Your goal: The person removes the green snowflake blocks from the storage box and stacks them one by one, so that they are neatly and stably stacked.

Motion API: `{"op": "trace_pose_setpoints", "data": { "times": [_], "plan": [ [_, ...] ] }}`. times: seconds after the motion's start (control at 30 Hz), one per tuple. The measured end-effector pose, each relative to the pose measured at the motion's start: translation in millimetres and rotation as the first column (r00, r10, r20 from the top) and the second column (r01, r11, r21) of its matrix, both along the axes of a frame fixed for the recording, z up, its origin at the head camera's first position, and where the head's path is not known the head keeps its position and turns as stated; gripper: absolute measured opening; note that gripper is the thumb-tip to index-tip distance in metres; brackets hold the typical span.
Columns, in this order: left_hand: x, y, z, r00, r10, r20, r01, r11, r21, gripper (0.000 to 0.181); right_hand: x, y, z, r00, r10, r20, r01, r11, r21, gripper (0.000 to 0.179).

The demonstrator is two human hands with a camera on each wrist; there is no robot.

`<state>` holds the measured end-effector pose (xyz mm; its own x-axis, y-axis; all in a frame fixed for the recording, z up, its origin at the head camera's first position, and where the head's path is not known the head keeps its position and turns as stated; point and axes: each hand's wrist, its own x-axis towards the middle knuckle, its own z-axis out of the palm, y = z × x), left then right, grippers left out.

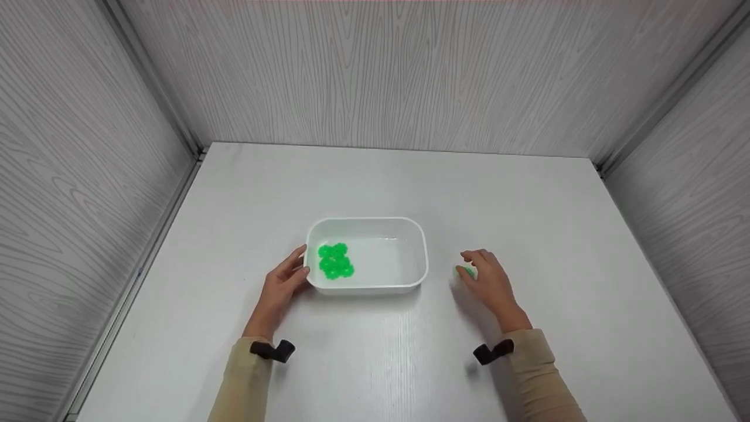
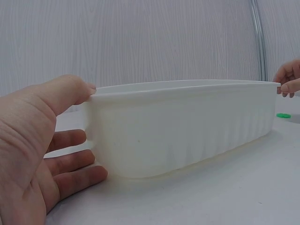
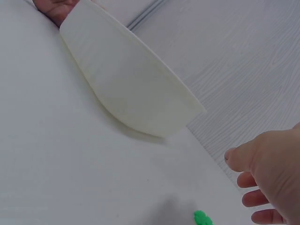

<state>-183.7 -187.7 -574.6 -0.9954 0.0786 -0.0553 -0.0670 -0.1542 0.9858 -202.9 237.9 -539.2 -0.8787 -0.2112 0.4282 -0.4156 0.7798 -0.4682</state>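
A white plastic box stands on the table, with several green flower-shaped pieces lying flat at its left end. My left hand holds the box at its left end. In the left wrist view, the thumb lies at the rim and the fingers rest by the outer wall. To the right of the box, my right hand hovers low over another green flower-shaped piece, partly hidden by it in the head view. The right wrist view shows that piece on the table, apart from the loosely bent fingers.
The white table is bounded by pale wood-grain panels at the back and both sides. Black straps with small mounts sit on both wrists over beige sleeves.
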Motion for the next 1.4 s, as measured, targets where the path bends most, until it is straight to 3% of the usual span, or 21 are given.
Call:
{"op": "trace_pose_setpoints", "data": {
  "times": [0.23, 0.5, 0.7, 0.87, 1.07, 1.23, 1.4],
  "plan": [
    [1.1, 0.5, -0.4, 0.999, 0.007, -0.042, -0.007, 1.0, -0.005, 0.05, -1.2, -19, 13.8, 0.995, 0.042, -0.093, -0.044, 0.999, -0.019, 0.026],
    [1.1, 2.3, -2.1, 1.0, 0.005, -0.006, -0.005, 1.0, -0.011, 0.048, -3.6, -43, 28.3, 0.985, 0.102, -0.14, -0.101, 0.995, 0.013, 0.026],
    [5.8, 1.5, 6.0, 0.999, -0.034, -0.003, 0.034, 0.999, -0.001, 0.051, -4.5, -60, 37.0, 0.981, 0.134, -0.138, -0.128, 0.991, 0.046, 0.027],
    [7.2, 0.7, 12.8, 0.999, -0.041, -0.009, 0.041, 0.999, -0.004, 0.051, -9.7, -76, 40.8, 0.962, 0.197, -0.188, -0.189, 0.98, 0.063, 0.025],
    [1.8, 0.1, 3.2, 1.0, -0.005, 0.002, 0.005, 0.999, -0.046, 0.049, -17.5, -98, 40.1, 0.935, 0.271, -0.228, -0.259, 0.962, 0.082, 0.024],
    [-0.8, 1.2, -1.6, 1.0, 0.024, -0.012, -0.025, 0.998, -0.066, 0.047, -22.6, -116, 38.6, 0.929, 0.307, -0.209, -0.292, 0.951, 0.1, 0.023],
    [0.6, 1.1, -3.7, 1.0, 0.017, -0.015, -0.018, 0.998, -0.067, 0.048, -27.1, -133, 35.7, 0.916, 0.353, -0.191, -0.336, 0.935, 0.116, 0.021]
  ]
}}
